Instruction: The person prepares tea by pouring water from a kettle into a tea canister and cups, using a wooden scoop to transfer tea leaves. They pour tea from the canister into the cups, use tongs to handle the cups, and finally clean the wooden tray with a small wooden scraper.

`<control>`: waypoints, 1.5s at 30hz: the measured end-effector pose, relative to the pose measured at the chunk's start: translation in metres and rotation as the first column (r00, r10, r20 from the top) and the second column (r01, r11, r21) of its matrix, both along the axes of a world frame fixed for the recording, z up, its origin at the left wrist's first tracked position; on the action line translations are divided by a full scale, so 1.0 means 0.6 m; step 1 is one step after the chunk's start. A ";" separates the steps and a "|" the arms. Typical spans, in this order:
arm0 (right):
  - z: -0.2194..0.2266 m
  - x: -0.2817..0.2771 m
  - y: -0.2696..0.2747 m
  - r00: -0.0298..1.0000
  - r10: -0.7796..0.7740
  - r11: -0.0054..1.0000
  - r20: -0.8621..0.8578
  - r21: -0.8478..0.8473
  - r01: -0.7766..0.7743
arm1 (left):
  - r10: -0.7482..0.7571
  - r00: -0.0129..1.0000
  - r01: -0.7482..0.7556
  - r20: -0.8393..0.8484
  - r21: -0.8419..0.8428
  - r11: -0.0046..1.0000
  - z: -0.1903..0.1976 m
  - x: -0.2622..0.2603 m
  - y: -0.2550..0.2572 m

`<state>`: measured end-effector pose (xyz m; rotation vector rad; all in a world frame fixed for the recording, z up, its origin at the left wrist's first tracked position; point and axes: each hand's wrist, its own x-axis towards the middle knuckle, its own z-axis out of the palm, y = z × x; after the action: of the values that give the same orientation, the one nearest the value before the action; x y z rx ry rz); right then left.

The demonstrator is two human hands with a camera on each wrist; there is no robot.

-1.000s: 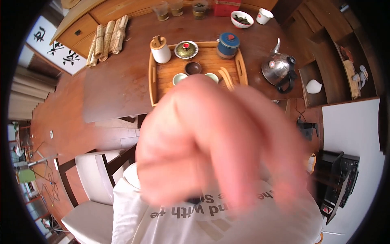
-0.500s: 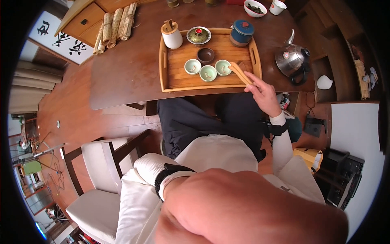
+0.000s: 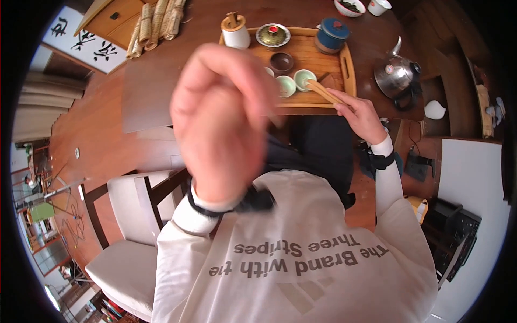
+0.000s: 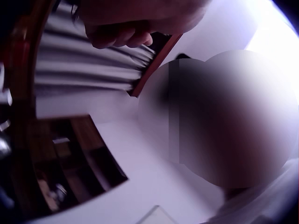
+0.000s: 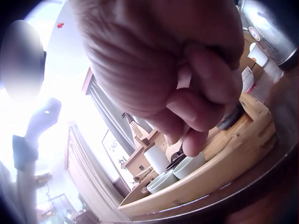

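Observation:
Wooden tongs [image 3: 326, 93] are pinched in my right hand [image 3: 366, 119], their tips at the right-hand pale green cup [image 3: 305, 79]. Another green cup [image 3: 285, 86] sits beside it, and a third is mostly hidden behind my left hand [image 3: 223, 121]. That blurred hand is raised close to the head camera, fingers loosely curled, with nothing visible in it. A dark brown cup [image 3: 281, 63] stands behind the green ones on the wooden tray [image 3: 349, 70]. In the right wrist view, the fingers of my right hand [image 5: 163, 60] are bent and cover the tongs.
On the tray's far side are a white tool holder [image 3: 235, 36], a patterned lidded bowl [image 3: 273, 35] and a blue jar [image 3: 332, 36]. A steel kettle [image 3: 397, 75] stands to the right. Bamboo scrolls [image 3: 156, 24] lie at the back left; a chair [image 3: 126, 269] is at lower left.
My left hand has moved from low beside the camera to in front of the tray's left side. The tongs' tips remain by the right-hand green cup while the head view has shifted.

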<state>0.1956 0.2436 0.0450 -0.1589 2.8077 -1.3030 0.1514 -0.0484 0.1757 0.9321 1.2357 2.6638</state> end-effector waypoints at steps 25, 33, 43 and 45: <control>0.018 -0.073 0.008 0.914 0.399 0.669 -0.070 0.705 -0.238 | 0.715 0.512 -0.749 -0.476 -0.655 0.101 -0.355 -0.164 -0.046; 0.030 -0.090 0.010 0.915 0.400 0.638 -0.050 0.732 -0.239 | 0.720 0.517 -0.761 -0.463 -0.633 0.139 -0.367 -0.170 -0.047; 0.044 -0.096 0.013 0.918 0.381 0.702 -0.113 0.681 -0.207 | 0.713 0.530 -0.729 -0.460 -0.676 0.106 -0.355 -0.164 -0.046; 0.050 -0.099 0.016 0.920 0.372 0.738 -0.126 0.642 -0.210 | 0.714 0.526 -0.725 -0.463 -0.682 0.092 -0.354 -0.163 -0.046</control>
<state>0.1363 0.2529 0.0751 -0.7433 3.0611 -0.2633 0.0536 -0.0759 -0.0366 0.0741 3.2140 1.7651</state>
